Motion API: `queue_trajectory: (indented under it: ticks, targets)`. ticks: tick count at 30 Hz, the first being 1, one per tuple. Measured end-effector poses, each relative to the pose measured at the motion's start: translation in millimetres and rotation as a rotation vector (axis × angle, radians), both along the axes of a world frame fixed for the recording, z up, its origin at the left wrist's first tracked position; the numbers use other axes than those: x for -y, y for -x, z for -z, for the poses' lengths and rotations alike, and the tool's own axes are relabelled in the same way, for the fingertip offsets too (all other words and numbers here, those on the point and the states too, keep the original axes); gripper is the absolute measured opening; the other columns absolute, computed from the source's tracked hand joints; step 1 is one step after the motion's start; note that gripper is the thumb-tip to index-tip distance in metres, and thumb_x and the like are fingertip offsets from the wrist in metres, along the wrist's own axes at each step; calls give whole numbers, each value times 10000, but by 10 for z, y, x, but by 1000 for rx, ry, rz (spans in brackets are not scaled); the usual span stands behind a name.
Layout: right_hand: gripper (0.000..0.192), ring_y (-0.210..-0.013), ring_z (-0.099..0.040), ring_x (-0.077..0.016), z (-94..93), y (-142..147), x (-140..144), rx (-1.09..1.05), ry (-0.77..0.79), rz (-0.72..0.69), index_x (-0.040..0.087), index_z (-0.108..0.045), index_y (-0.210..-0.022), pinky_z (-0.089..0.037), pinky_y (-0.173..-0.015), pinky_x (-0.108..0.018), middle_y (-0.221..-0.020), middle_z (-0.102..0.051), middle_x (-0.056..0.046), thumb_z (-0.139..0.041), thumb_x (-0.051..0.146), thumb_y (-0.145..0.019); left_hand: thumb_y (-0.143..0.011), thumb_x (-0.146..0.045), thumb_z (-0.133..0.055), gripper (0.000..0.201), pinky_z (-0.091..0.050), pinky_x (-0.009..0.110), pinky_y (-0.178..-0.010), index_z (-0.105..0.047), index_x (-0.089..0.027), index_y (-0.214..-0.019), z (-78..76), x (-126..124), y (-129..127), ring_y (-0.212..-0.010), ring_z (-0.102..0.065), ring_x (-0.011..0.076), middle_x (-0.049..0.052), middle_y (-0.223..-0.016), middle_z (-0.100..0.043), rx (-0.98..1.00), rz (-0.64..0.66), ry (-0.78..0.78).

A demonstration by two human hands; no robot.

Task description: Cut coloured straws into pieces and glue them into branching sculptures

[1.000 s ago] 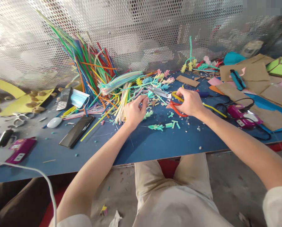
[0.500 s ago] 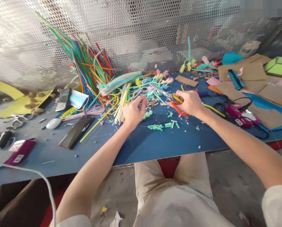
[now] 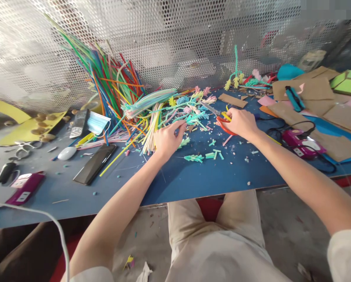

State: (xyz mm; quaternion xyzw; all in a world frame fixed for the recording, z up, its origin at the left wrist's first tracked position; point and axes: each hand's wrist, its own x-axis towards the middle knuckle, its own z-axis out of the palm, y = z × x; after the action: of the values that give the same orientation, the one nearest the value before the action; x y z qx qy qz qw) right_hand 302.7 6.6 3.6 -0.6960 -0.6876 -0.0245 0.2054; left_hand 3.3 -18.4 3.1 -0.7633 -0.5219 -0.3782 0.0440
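Red-handled, pointed metal scissors [image 3: 216, 112] in curled right fingers [image 3: 235, 115]; left fingers [image 3: 175, 126] bent, grasp unclear

Scissors [image 3: 219, 117], red-handled: gripped in the right fingers [image 3: 232, 122], right of frame centre. Metal blades point upper left, toward the pile of fuzzy stems; blade gap too small to read. Mint tufted piece [image 3: 185, 142]: lying by the left fingers [image 3: 179, 127], partly covered. Mint leafy sprig [image 3: 194, 158]: flat, lower, just right of centre, lengthwise across frame. Short mint cut bits [image 3: 216, 154]: loose, just right of sprig.
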Motion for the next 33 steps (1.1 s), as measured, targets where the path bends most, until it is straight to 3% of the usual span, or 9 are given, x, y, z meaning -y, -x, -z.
queue_trajectory:
  ticks: [5, 8, 12, 16, 19, 24, 33]
  targets:
    - [399, -928, -718, -314, 162, -43, -92, 124, 8, -186, 136, -726, -1112, -498, -761, -391, -1032, -780, -178, -665, 471, -903, -1032, -446, -613, 284, -441, 255, -601, -840, -299, -1118, 34, -2, -11, -656, -740, 155, 10, -819, -820, -23, 38, -65]
    - [354, -975, -696, -307, 153, -58, -93, 103, -69, -293, 130, -723, -1093, -513, -818, -408, -1077, -762, -188, -685, 424, -899, -1030, -464, -620, 288, -449, 250, -589, -847, -301, -1100, 22, 32, -31, -637, -737, 145, 8, -837, -827, -26, 59, -76]
    - [297, -847, -690, -239, -12, 65, 52, -290, -160, -424, 183, -761, -985, -516, -787, -375, -967, -785, -101, -648, 453, -933, -1031, -462, -630, 270, -465, 252, -599, -848, -318, -1100, 14, 82, -58, -639, -744, 137, -4, -883, -835, -32, 81, -103]
    - [368, -764, -699, -202, -79, 318, 234, -798, 127, -618, 194, -813, -944, -521, -705, -335, -884, -803, -64, -695, 541, -911, -1032, -454, -638, 254, -457, 265, -581, -847, -335, -1115, 32, 100, -66, -631, -751, 144, -7, -836, -829, -41, 105, -170]
    - [367, -708, -668, -169, -22, 459, 296, -953, 201, -618, 209, -835, -952, -493, -655, -306, -856, -804, -55, -792, 556, -841, -1034, -453, -637, 255, -462, 270, -578, -848, -337, -1117, 40, 102, -66, -624, -750, 145, -5, -804, -823, -59, 119, -198]
    - [373, -550, -507, -106, 41, 514, 300, -1074, 181, -539, 222, -841, -888, -369, -506, -272, -753, -762, -33, -813, 584, -802, -1033, -454, -634, 259, -507, 273, -614, -845, -333, -1122, 37, 99, -70, -672, -764, 152, 10, -841, -829, -57, 131, -144]
    - [364, -549, -510, -107, 58, 519, 268, -1139, 172, -543, 224, -817, -841, -378, -503, -276, -736, -747, -25, -849, 578, -760, -1031, -452, -633, 255, -499, 279, -610, -845, -340, -1118, 36, 90, -81, -667, -765, 155, 11, -866, -832, -51, 126, -137]
